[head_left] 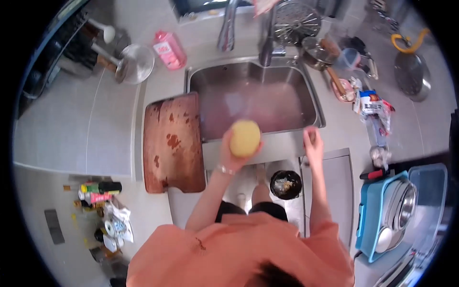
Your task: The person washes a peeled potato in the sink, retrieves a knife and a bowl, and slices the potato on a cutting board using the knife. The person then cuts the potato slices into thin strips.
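In my left hand (228, 152) is a smooth, pale yellow oval that looks like a large peeled potato (245, 138), lifted over the front rim of the sink. My fingers wrap round it from beneath and the side. My right hand (312, 140) is at the sink's front right corner with its fingers curled together; a dark spot shows between them, too small to name. Beyond both hands lies the steel sink (313, 93), holding cloudy pinkish water. A wet brown wooden cutting board (172, 143) rests on the counter left of the sink.
A faucet (228, 26) stands behind the sink, with a pink bottle (169, 50) to its left. Pans, including a wooden-handled pot (318, 51), crowd the back right. Below the counter is a black bin (286, 184). A blue dish rack (370, 215) stands right.
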A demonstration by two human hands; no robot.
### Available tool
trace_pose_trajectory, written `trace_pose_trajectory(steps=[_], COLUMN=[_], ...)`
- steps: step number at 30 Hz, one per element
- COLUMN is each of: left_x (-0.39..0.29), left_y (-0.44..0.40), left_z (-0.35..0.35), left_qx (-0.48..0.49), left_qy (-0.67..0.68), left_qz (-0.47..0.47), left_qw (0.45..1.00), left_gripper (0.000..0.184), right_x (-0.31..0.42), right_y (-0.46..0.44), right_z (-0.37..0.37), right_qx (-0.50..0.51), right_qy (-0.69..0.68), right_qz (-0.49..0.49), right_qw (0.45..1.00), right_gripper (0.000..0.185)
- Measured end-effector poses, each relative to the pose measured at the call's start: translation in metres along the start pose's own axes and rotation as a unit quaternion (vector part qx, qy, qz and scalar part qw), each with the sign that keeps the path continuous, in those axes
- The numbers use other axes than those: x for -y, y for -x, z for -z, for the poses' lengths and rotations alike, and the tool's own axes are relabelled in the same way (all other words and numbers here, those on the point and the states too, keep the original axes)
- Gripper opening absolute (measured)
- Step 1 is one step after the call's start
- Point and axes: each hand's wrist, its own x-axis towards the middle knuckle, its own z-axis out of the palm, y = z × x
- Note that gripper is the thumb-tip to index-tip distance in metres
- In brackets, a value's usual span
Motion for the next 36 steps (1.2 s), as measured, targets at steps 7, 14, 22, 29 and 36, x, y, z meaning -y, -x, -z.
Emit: trace_pose_trajectory(steps=[7, 14, 22, 29, 36], left_x=[-0.068, -0.105, -0.133, -0.14, -0.12], left_y=[-0.105, -0.162, -0.179, -0.206, -0.21], left_z=[-0.059, -0.061, -0.047, -0.021, -0.015], left_qx=[-0.039, -0.055, -0.078, -0.068, -0.204], left_qy=[-0.029, 0.006, 0.014, -0.068, -0.115], left_qz=[-0.151, -0.211, -0.222, -0.241, -0.421], left_qw=[0.987, 0.976, 0.972, 0.966, 0.876], left_gripper=[0.054, 0.057, 0.059, 0.046, 0.039], right_x=[0.025, -0.009, -0.013, 0.03, 0.05], right_y=[-0.259, -0.408, -0.4, -0.209, -0.174], right_z=[-0.085, -0.125, -0.128, -0.218, -0.251], right_qx=[0.095, 0.093, 0.13, 0.372, 0.286], right_qy=[0.453, 0.548, 0.584, -0.142, -0.158], right_qz=[0.341, 0.402, 0.32, -0.053, -0.11], right_qw=[0.818, 0.727, 0.734, 0.916, 0.939], right_gripper=[0.018, 0.041, 0.025, 0.068, 0.065])
